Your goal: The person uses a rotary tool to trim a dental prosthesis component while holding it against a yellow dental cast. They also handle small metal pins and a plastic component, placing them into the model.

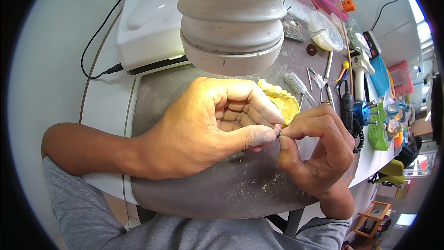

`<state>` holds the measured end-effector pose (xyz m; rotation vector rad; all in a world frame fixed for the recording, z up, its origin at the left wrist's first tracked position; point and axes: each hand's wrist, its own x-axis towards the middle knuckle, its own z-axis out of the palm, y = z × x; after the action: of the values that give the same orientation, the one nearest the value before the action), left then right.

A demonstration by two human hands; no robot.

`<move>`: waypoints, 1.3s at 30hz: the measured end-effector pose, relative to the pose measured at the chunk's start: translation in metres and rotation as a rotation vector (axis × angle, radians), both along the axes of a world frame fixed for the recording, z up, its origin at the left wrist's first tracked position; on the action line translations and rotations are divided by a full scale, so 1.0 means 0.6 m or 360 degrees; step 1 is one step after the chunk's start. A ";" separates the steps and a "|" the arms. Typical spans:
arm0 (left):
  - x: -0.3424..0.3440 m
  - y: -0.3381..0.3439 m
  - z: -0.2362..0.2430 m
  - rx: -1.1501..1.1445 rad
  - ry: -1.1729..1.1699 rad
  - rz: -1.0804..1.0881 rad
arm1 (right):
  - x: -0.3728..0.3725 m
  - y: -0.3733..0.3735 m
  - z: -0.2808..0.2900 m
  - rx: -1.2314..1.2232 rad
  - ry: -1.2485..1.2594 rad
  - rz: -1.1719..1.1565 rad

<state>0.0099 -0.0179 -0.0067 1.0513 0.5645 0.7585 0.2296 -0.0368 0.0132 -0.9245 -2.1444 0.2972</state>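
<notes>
My left hand curls over the worktop with thumb and fingertips pinched together, whitish dust on the fingers. My right hand meets it from the right, thumb and forefinger pinched too. Where the two pinches meet, a tiny dark bit shows, mostly covered by the fingertips; its kind cannot be made out. Right behind the fingers lies a yellow plaster dental cast with a row of teeth, partly hidden by both hands. A brush with pale bristles rests just beyond the cast.
A ribbed white suction hose hangs above the hands. At the back left stands a white machine with a black cable. Hand tools, a clear bowl, a handpiece and a green basket crowd the right. Pale crumbs dot the grey worktop.
</notes>
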 end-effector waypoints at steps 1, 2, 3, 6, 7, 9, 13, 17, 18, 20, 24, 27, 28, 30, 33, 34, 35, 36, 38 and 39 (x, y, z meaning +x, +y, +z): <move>0.000 0.000 0.001 -0.0002 0.0001 0.0000 | 0.000 0.000 -0.001 0.0007 0.0002 -0.0003; 0.001 0.000 0.001 -0.0001 -0.0001 0.0004 | 0.000 0.000 -0.001 0.0014 0.0005 -0.0006; 0.001 -0.001 0.002 0.0000 -0.0003 0.0008 | 0.000 0.000 -0.001 0.0018 0.0005 -0.0010; 0.001 -0.003 0.005 -0.0009 -0.0011 0.0029 | -0.001 -0.001 -0.001 0.0023 -0.0004 -0.0020; 0.001 -0.003 0.005 -0.0013 -0.0015 0.0037 | -0.001 -0.002 0.000 0.0020 -0.0012 -0.0022; 0.002 -0.001 0.002 0.0015 -0.0003 0.0019 | -0.001 -0.003 0.001 0.0008 -0.0019 -0.0040; -0.002 -0.001 -0.001 0.0041 0.0014 0.0008 | -0.004 -0.004 0.002 0.0009 0.0002 -0.0042; 0.001 0.001 0.001 -0.0002 -0.0001 0.0003 | 0.000 -0.002 -0.001 0.0040 -0.0015 -0.0033; 0.001 -0.001 0.002 -0.0004 0.0000 0.0012 | -0.001 -0.002 -0.001 0.0038 -0.0010 -0.0034; 0.001 -0.001 0.003 -0.0005 -0.0001 0.0021 | -0.003 -0.004 0.000 0.0034 -0.0004 -0.0042; 0.002 -0.001 0.004 0.0005 0.0003 0.0034 | -0.004 -0.005 -0.001 0.0039 -0.0002 -0.0051; 0.001 -0.002 0.005 0.0013 0.0025 0.0059 | -0.005 -0.005 -0.003 0.0046 -0.0001 -0.0057; 0.001 -0.002 0.006 0.0014 0.0035 0.0069 | -0.005 -0.006 -0.003 0.0046 -0.0006 -0.0060; 0.000 -0.003 0.003 0.0009 0.0046 0.0090 | -0.006 -0.008 -0.003 0.0038 -0.0031 -0.0067; 0.003 -0.007 -0.008 0.0049 0.0048 0.0124 | -0.006 -0.013 -0.004 0.0021 -0.0080 -0.0094; 0.005 -0.009 -0.011 0.0071 0.0046 0.0135 | -0.006 -0.016 -0.006 0.0017 -0.0087 -0.0109; 0.004 -0.010 -0.010 0.0098 0.0076 0.0153 | -0.006 -0.017 -0.007 0.0015 -0.0091 -0.0116; 0.004 -0.012 -0.009 0.0126 0.0106 0.0169 | -0.007 -0.016 -0.007 0.0009 -0.0082 -0.0093; 0.006 -0.013 -0.005 0.0124 0.0097 0.0201 | -0.005 -0.011 -0.006 0.0004 -0.0070 -0.0057; 0.008 -0.012 0.000 0.0094 0.0058 0.0215 | -0.004 -0.009 -0.005 0.0017 -0.0055 -0.0041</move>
<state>0.0146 -0.0251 -0.0068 1.0912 0.6529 0.8803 0.2270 -0.0421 0.0104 -0.9565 -2.1618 0.2584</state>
